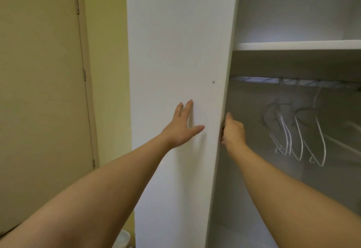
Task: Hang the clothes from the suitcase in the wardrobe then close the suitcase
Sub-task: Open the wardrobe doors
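Hands in view: two. Left hand [183, 128] lies flat on the outer face of the wardrobe door [175, 52], fingers straight and spread, gripping nothing. Right hand [233, 130] curls its fingers round the free edge of that door, just beside the left hand. One door panel is visible. To its right the wardrobe interior is exposed: one rail [273, 80], one shelf [297, 46] above it, and bare hangers [285, 130] on the rail. Four hangers can be made out, though blur makes the count uncertain. No garment hangs on any of them. Clothes and suitcase are out of view, so their location cannot be stated. Judgement: only wardrobe access is in hand. Hanging every garment and closing the suitcase are not yet done.
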`<state>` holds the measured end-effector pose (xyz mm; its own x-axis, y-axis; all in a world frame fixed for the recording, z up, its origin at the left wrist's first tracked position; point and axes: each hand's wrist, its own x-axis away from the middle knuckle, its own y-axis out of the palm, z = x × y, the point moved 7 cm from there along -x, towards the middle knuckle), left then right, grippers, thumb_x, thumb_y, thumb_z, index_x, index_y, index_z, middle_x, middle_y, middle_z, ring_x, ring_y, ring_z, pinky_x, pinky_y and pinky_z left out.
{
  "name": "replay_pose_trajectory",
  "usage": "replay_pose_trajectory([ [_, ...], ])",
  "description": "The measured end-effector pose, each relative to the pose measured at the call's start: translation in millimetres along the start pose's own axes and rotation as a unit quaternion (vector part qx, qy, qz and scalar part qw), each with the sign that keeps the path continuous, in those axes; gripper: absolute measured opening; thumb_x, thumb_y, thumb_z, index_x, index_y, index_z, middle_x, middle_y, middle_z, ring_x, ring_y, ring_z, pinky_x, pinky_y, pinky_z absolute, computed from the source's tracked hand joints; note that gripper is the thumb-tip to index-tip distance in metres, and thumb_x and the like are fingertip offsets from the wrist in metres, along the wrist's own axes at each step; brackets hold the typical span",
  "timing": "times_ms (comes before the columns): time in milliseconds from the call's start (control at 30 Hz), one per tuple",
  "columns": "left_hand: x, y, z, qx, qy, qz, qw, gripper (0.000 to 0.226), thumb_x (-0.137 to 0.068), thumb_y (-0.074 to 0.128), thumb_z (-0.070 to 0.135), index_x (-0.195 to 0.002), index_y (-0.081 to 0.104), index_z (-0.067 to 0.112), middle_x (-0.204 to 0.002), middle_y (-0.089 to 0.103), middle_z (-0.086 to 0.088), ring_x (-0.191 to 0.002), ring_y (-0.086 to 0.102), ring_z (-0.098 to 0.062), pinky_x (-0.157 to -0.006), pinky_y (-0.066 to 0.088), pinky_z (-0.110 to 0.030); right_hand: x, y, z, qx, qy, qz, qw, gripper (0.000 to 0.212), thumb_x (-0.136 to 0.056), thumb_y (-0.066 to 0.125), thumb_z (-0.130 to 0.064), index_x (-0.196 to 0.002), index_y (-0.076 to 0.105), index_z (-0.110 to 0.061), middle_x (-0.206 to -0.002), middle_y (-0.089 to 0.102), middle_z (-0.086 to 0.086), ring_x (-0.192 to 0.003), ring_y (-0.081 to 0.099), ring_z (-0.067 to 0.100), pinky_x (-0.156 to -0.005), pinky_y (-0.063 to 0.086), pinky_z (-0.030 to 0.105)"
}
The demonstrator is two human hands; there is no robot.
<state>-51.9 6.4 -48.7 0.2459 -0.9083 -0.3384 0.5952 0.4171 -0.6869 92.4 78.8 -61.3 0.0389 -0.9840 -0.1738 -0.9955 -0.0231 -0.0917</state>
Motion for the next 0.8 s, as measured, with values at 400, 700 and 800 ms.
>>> replay_pose_trajectory([
  [400, 73, -71, -4, 0.296, -0.053, 0.078, 0.951, 0.079, -0.090, 0.045, 0.056, -0.151, 0.002, 0.032, -0.159, 0.008, 0.009, -0.146, 0.014, -0.022, -0.113, 0.022, -0.051, 115, 75, -37, 0.122, 0.018, -0.339, 0.933, 0.028, -0.096, 0.032, -0.019, -0.092, 0.059, -0.010, -0.080, 0.058, 0.009, -0.066, 0.061, 0.023, -0.056, 0.054, 0.030],
  [700, 132, -153, -36, 0.218, -0.026, 0.168, 0.961, 0.043, -0.083, 0.064, 0.039, -0.122, 0.048, 0.028, -0.111, 0.062, 0.005, -0.102, 0.060, -0.018, -0.075, 0.053, -0.030, 189, 159, -55, 0.115, -0.004, -0.435, 0.893, 0.031, -0.097, 0.030, -0.029, -0.084, 0.054, -0.016, -0.080, 0.046, 0.006, -0.075, 0.059, 0.032, -0.055, 0.056, 0.033],
  [800, 153, -186, -57, 0.169, -0.053, 0.241, 0.954, 0.021, -0.088, 0.055, 0.029, -0.107, 0.061, 0.021, -0.097, 0.066, 0.000, -0.087, 0.060, -0.019, -0.076, 0.048, -0.032, 213, 189, -59, 0.106, -0.009, -0.449, 0.887, 0.021, -0.098, 0.034, -0.022, -0.088, 0.050, -0.012, -0.084, 0.046, 0.005, -0.074, 0.057, 0.029, -0.058, 0.056, 0.037],
])
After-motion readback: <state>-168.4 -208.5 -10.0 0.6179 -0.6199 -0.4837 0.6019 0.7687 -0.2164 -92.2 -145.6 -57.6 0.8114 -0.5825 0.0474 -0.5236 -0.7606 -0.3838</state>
